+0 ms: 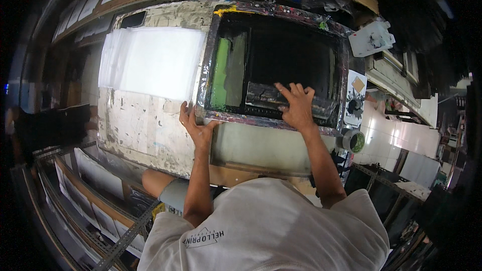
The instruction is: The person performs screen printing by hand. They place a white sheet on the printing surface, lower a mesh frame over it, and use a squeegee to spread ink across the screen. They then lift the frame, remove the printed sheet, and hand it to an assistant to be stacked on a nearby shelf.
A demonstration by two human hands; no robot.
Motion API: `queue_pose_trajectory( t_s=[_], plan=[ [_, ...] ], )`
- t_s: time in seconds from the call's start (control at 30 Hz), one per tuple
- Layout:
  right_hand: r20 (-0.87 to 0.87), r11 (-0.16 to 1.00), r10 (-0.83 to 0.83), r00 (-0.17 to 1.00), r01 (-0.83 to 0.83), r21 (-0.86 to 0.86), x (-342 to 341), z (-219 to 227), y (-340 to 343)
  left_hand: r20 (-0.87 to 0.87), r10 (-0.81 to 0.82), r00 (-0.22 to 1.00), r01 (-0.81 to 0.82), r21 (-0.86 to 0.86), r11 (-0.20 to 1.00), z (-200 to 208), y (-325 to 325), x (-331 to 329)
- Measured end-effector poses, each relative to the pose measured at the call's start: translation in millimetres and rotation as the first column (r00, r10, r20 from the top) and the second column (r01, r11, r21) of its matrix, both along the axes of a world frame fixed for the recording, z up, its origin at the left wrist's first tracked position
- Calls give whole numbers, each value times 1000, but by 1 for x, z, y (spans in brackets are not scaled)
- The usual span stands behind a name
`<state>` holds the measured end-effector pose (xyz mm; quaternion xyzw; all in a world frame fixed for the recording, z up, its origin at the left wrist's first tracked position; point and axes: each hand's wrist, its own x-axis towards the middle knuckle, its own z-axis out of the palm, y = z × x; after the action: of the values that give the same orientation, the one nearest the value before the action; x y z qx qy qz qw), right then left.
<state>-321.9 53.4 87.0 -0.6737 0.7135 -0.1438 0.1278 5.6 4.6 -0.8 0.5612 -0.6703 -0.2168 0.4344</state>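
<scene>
A screen-printing frame [251,118] with ink-stained edges lies on the worktable, its mesh dark with black ink. My right hand [298,108] grips a long black-smeared squeegee [261,94] lying across the near part of the mesh, the fingers spread over its top. At the frame's near left corner is my left hand [200,131], fingers apart and thumb by the frame's edge. A green strip [220,75] runs down the left side of the mesh. Left of the frame lies a stack of white sheets [158,60].
The pale, paint-worn tabletop [145,120] extends to the left. Beyond the frame's right side are a stained white container [371,38], a black-blotted card [355,101] and a cup with green contents [353,141]. Metal racks [95,211] with sheets stand at the left.
</scene>
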Motion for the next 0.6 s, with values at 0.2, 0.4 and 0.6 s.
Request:
queue_pose_trajectory(
  t_s=[0.2,0.4,0.6],
  plan=[
    [-33,976,-13,999,5,-220,-49,-15,-88,19,1,1000,-2,65,998,16,4,-2],
    [-124,951,-34,992,-6,-308,-102,-27,-186,-21,15,1000,-13,88,996,17,5,-1],
    [-108,968,-10,994,-17,-251,-135,-18,-234,-88,6,996,3,104,995,14,4,1]
  ],
)
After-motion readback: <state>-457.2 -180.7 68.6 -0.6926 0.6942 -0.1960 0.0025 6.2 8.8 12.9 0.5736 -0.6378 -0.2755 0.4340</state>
